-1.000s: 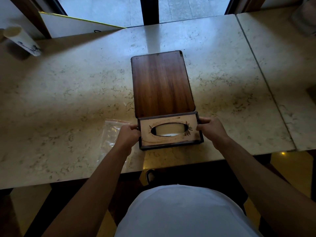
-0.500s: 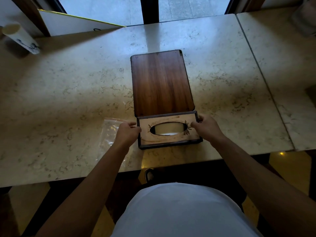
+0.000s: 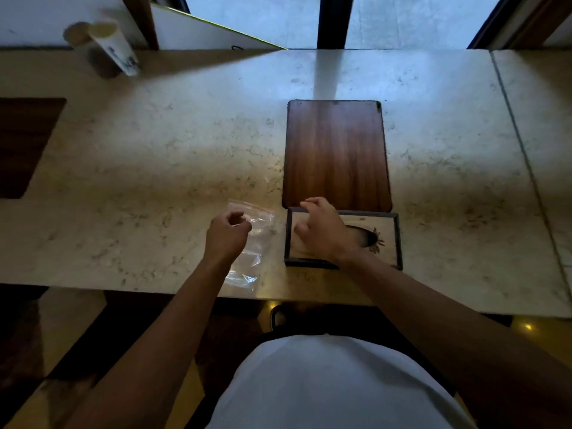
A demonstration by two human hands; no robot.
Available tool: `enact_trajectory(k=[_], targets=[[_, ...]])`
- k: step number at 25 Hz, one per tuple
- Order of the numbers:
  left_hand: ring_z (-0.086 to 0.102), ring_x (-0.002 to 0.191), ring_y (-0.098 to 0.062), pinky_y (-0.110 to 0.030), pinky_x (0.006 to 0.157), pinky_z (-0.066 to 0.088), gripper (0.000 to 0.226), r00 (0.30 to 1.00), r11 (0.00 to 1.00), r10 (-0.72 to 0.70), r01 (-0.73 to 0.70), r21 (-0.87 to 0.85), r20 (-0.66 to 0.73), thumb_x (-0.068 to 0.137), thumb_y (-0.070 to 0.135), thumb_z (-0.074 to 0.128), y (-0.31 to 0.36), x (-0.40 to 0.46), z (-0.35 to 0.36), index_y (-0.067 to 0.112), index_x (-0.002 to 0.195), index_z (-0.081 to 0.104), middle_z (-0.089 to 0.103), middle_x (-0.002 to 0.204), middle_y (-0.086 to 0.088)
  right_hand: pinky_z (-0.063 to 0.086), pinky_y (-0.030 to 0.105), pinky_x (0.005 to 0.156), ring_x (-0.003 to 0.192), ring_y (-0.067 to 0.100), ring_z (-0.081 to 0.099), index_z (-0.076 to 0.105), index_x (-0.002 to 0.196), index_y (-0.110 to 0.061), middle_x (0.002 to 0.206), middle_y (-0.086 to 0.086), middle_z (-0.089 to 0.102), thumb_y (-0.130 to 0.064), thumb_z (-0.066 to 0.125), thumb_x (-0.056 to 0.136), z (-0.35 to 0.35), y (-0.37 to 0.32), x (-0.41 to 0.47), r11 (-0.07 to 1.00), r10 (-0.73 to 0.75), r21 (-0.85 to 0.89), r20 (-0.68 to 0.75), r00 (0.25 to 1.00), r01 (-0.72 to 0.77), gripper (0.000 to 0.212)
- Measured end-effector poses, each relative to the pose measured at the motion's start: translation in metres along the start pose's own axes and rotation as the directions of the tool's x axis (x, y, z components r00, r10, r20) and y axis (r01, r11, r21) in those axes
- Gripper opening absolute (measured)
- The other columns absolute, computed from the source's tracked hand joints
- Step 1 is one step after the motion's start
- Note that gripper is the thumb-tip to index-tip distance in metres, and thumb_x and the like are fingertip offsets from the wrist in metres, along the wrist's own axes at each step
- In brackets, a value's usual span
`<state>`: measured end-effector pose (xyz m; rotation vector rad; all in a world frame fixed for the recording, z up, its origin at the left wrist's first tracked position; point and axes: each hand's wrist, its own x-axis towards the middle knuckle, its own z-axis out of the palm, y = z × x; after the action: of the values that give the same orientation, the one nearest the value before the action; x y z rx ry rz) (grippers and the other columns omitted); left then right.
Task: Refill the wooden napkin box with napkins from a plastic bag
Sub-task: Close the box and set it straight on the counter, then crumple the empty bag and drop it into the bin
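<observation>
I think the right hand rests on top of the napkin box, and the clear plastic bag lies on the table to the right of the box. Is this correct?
Not quite. The head view shows the clear plastic bag lying to the left of the napkin box, under the left hand. The right hand does rest on top of the box.

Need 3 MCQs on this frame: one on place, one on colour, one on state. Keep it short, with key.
1. Where does the clear plastic bag lie relative to the wooden napkin box with the oval slot?
A. To its left
B. To its right
C. On top of it

2. What colour is the flat wooden board beyond the box?
A. White
B. Dark brown
C. Green

3. What is the right hand doing?
A. Resting on the box top
B. Lifting the bag
C. Hanging off the marble table

Key:
1 A: bag lies beside the box's left wall.
2 B: dark brown grain shows.
3 A: palm covers the left part of the top.
</observation>
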<state>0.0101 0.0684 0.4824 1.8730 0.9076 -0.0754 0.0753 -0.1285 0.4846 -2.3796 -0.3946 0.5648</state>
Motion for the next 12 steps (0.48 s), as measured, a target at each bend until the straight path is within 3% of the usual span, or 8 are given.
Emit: enact_trajectory(k=[4, 6, 9, 12], targets=[[0.07, 0.1, -0.025, -0.039, 0.089, 0.055, 0.04, 0.997, 0.997, -0.073, 0.073, 0.019, -0.04, 0.081, 0.019, 0.068, -0.031, 0.007, -0.03, 0.012, 0.12, 0.069, 0.073, 0.108, -0.007, 0.044, 0.035, 0.102, 0.125, 0.025, 0.052, 0.055, 0.14, -0.012, 0.138, 0.011, 0.053, -0.025, 0.059, 0.095, 0.035, -0.032, 0.008, 0.995, -0.098, -0.007, 0.098, 0.99, 0.099, 0.047], [0.068, 0.102, -0.024, -0.042, 0.092, 0.055, 0.042, 0.995, 0.994, -0.09, 0.092, 0.057, -0.043, 0.082, 0.02, 0.068, -0.046, 0.012, -0.037, 0.012, 0.123, 0.067, 0.072, 0.115, -0.009, 0.047, 0.039, 0.101, 0.122, 0.03, 0.056, 0.056, 0.139, -0.008, 0.134, 0.016, 0.058, -0.024, 0.058, 0.095, 0.049, -0.041, 0.011, 0.994, -0.097, -0.031, 0.162, 0.982, 0.103, 0.047], [0.064, 0.107, -0.024, -0.035, 0.088, 0.051, 0.046, 0.993, 0.986, -0.103, 0.109, 0.129, -0.052, 0.084, 0.022, 0.068, -0.066, 0.024, -0.043, 0.012, 0.129, 0.062, 0.067, 0.125, -0.011, 0.056, 0.043, 0.089, 0.108, 0.032, 0.064, 0.057, 0.13, -0.005, 0.122, 0.016, 0.066, -0.026, 0.061, 0.093, 0.07, -0.053, 0.016, 0.999, 0.024, -0.044, 0.249, 0.968, -0.014, 0.043], [0.063, 0.113, -0.028, -0.033, 0.087, 0.046, 0.05, 0.991, 0.974, -0.13, 0.136, 0.183, -0.043, 0.086, 0.025, 0.067, -0.076, 0.035, -0.043, 0.011, 0.133, 0.057, 0.064, 0.131, -0.014, 0.059, 0.042, 0.085, 0.107, 0.03, 0.063, 0.047, 0.137, -0.006, 0.127, 0.014, 0.061, -0.034, 0.064, 0.092, 0.084, -0.059, 0.02, 0.974, 0.227, -0.061, 0.288, 0.93, -0.219, 0.056]])
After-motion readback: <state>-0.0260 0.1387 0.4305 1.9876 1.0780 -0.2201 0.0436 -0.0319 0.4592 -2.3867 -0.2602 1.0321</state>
